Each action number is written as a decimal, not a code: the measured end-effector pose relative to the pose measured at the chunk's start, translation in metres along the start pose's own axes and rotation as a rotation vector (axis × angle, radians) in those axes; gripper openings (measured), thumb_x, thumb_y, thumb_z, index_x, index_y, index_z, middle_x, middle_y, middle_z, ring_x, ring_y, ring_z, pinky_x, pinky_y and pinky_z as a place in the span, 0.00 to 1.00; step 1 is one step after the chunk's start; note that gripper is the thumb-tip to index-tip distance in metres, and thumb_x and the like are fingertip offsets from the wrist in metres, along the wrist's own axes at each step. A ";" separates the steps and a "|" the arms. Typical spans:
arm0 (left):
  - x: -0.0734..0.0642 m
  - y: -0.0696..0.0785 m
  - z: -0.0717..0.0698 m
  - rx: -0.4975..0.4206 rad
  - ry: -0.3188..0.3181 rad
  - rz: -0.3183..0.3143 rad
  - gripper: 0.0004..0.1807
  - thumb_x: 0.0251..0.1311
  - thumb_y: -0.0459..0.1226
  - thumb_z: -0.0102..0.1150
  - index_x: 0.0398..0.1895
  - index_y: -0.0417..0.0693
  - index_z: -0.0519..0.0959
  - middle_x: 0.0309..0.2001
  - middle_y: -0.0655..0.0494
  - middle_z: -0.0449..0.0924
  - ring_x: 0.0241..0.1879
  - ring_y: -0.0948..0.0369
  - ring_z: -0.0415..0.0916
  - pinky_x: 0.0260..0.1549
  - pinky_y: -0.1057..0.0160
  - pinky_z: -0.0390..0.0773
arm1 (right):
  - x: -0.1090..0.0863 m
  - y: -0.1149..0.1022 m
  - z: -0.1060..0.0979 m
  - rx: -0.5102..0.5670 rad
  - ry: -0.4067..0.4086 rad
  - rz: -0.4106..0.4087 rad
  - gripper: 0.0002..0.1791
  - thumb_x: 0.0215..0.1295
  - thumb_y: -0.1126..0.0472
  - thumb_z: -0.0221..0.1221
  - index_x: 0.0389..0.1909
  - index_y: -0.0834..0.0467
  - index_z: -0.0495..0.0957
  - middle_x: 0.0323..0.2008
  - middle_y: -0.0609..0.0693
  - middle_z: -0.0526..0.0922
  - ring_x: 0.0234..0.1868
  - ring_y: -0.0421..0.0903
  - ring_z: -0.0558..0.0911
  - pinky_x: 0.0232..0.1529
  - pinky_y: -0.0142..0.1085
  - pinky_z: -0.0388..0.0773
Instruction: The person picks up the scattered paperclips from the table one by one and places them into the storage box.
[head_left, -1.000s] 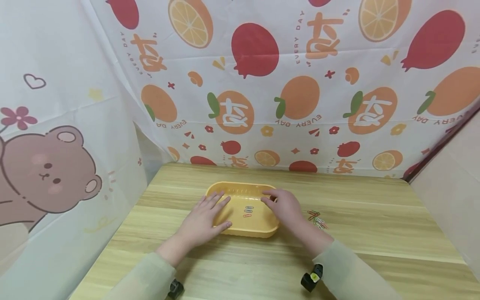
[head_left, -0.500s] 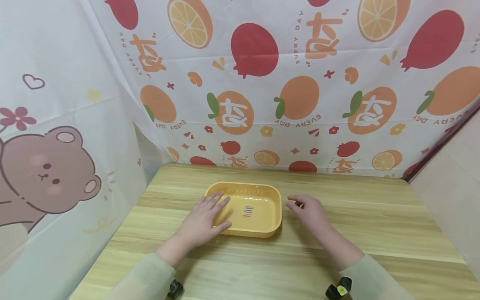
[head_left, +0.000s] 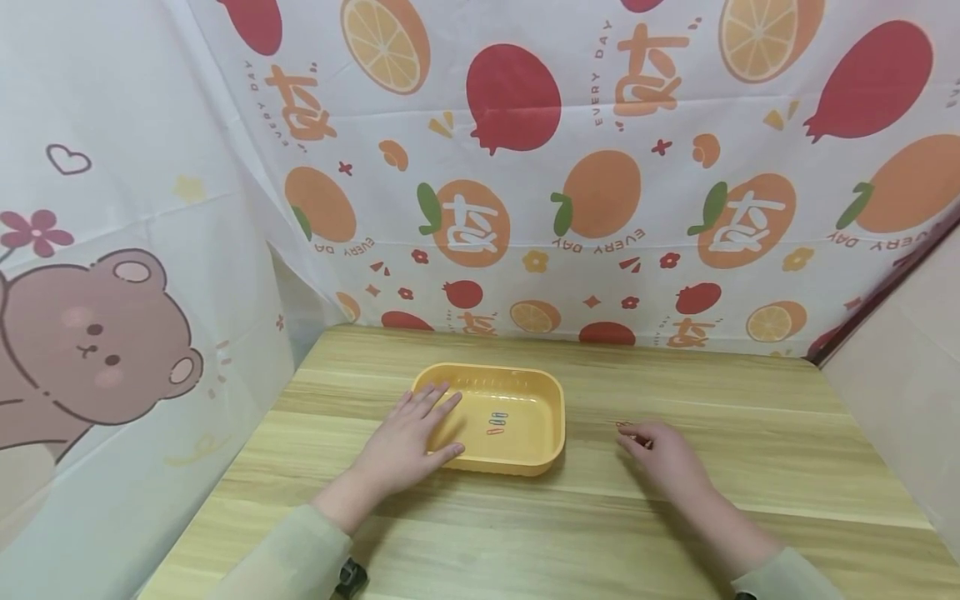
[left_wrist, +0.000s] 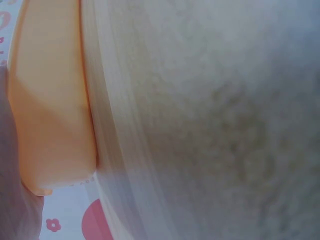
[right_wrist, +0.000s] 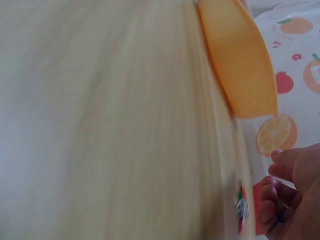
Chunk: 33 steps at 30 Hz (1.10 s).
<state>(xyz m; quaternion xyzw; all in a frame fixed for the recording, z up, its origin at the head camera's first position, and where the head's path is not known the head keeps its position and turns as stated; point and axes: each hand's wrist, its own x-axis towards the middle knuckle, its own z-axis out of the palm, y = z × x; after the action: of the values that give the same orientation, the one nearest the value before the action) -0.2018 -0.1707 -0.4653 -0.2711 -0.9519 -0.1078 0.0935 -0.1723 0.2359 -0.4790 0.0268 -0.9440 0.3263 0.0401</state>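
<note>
The left hand (head_left: 405,442) lies with its fingers spread apart over the left end of a yellow tray (head_left: 528,437), touching its rim. The right hand (head_left: 667,454) is over the bench (head_left: 487,533) to the tray's right, its fingers loosely bent and the thumb apart from them, with nothing seen between them. Just by its fingertips sits a small pile of paper clips (right_wrist: 242,209) in red, green and white, mostly hidden by that hand in the head view. Three more clips (head_left: 497,422), two blue and one red, lie in the tray, well inside its walls. Bench top shows between the tray and the right hand, in front of the tray, and rightward to the right edge. The bench has a pale wood grain; its back edge meets a white cloth (head_left: 525,208) printed with fruit, and a cloth with a bear (head_left: 112,342) hangs on the left.
</note>
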 end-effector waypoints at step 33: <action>-0.001 0.000 0.000 0.027 -0.002 0.004 0.44 0.64 0.68 0.45 0.78 0.58 0.58 0.77 0.53 0.54 0.76 0.51 0.49 0.73 0.44 0.49 | -0.020 0.024 -0.009 -0.093 -0.024 0.011 0.03 0.62 0.58 0.66 0.35 0.53 0.85 0.27 0.42 0.81 0.29 0.40 0.75 0.32 0.38 0.75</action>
<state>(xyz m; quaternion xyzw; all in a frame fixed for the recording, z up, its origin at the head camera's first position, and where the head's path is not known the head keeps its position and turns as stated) -0.2011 -0.1714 -0.4656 -0.2717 -0.9529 -0.0946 0.0962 -0.1542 0.2607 -0.4887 0.0237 -0.9587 0.2822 0.0280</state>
